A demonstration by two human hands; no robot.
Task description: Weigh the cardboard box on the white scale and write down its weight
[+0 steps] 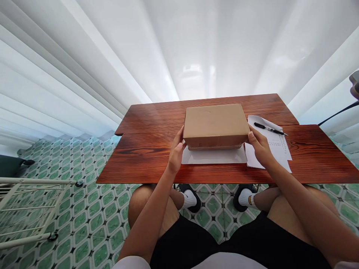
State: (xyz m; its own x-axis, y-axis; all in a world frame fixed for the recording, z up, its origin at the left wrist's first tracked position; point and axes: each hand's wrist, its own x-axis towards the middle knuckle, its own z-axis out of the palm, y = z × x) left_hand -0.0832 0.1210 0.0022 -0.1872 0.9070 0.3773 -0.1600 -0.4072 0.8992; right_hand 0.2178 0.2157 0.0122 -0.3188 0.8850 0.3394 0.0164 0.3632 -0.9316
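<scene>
A closed brown cardboard box [214, 123] is held between my two hands over the wooden table. My left hand [176, 151] grips its left end, fingers along the side and thumb near the front corner. At the right end, my right hand [259, 144] grips the box with the thumb at the front corner. Beneath the box lies a flat white sheet [213, 157], partly hidden by it. Whether the box's base touches the sheet, I cannot tell.
Right of the box are white papers [276, 149] with writing, and a black pen [267, 128] lies on them. The dark reddish wooden table [146, 149] ends just before my knees. White curtains [196, 48] hang behind it. A white metal rack [33, 209] stands on the tiled floor at left.
</scene>
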